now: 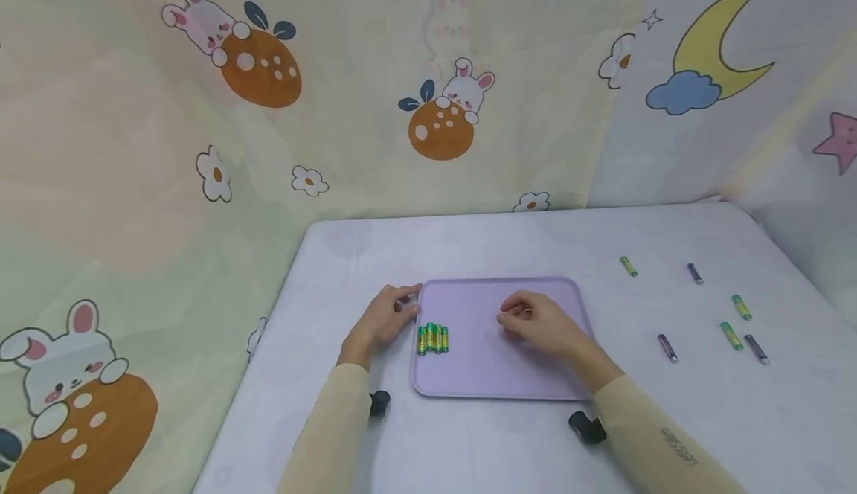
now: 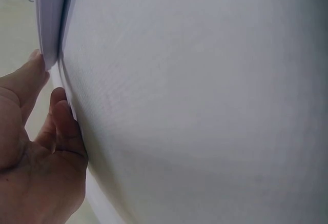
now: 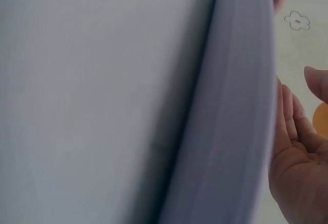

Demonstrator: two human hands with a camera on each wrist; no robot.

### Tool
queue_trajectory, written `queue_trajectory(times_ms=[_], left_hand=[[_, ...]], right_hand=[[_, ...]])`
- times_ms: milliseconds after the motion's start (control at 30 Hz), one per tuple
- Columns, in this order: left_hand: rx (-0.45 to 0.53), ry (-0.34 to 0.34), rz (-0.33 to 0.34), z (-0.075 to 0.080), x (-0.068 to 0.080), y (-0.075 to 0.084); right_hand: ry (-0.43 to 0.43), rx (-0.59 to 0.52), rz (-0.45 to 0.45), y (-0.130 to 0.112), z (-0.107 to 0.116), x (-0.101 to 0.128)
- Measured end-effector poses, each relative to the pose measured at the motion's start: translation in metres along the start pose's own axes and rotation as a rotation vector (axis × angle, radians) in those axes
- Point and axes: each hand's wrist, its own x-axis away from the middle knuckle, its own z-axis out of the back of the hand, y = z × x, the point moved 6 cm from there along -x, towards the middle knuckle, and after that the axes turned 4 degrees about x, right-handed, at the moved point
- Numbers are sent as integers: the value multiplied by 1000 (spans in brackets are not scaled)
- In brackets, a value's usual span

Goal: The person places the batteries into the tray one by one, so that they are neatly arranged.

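A lilac tray [image 1: 495, 390] lies on the table. Several green batteries [image 1: 433, 338] stand side by side in a row along its left side. My left hand [image 1: 383, 317] is at the tray's left rim, its thumb touching the edge; in the left wrist view the left hand [image 2: 41, 147] has its other fingers loosely bent beside the table surface. Over the middle right of the tray hovers my right hand [image 1: 538, 323], fingers relaxed. In the right wrist view the right hand [image 3: 302, 152] shows its thumb apart from the fingers, and nothing visible is held.
To the right of the tray, green batteries such as one far battery [image 1: 628, 265] and dark purple ones such as a near battery [image 1: 667, 347] are scattered on the white table [image 1: 509, 449]. A patterned cloth [image 1: 348, 107] hangs behind the table.
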Motion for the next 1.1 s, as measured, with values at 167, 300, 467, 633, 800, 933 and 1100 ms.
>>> queue_trajectory(times_ms=[167,300,467,633,800,933,1100], left_hand=[[1,-5,2,-1,-1,0],[12,-8,4,-1,0,0],[12,-13,25,-2,1,-1],[5,-7,26,-3,1,-1],[0,-4,22,-3,2,0],[2,-2,25,-2,2,0],[12,1,24,-3,2,0]], right_hand=[[31,-7,8,8,21,5],[70,27,2,13,39,8],[123,75,30,15,62,10],[171,139,35,22,89,7],[237,174,20,35,118,6],[284,199,-15,53,135,5],[346,184,-56,79,155,6]])
